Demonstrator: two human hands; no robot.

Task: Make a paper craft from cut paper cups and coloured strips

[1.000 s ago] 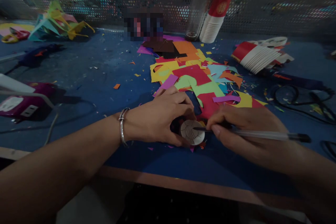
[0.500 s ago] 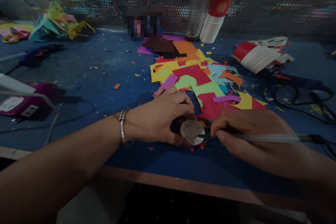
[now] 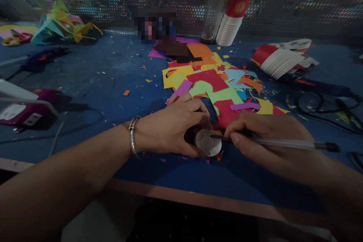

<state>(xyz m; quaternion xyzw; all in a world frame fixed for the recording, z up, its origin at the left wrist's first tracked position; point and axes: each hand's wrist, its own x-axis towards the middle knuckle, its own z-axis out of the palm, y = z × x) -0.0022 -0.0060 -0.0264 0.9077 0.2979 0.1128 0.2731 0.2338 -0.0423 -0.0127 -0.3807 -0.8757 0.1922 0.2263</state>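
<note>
My left hand (image 3: 178,124), with a silver bangle at the wrist, curls its thumb and fingers round the left side of a small white disc (image 3: 208,147). Dark lines drawn on its face form a shape with stripes in the middle. Whatever lies behind the disc is shadowed by my fingers. Pinched in my right hand (image 3: 263,140) is a clear-barrelled pen (image 3: 292,143) with a black end. Its dark tip meets the upper part of the disc's face, and the barrel slants out to the right.
Coloured paper scraps (image 3: 210,83) spread over the blue table (image 3: 93,83) behind my hands. Stacked paper cups (image 3: 234,19) and a clear bottle (image 3: 214,15) stand at the back. More cups (image 3: 275,60) lie right, near a black cord (image 3: 320,109). A purple power strip (image 3: 36,107) sits left.
The pen tip has moved up and slightly left across the disc, and my right hand has shifted with it. The pen's rear end now tilts less upward. My left hand stays nearly still.
</note>
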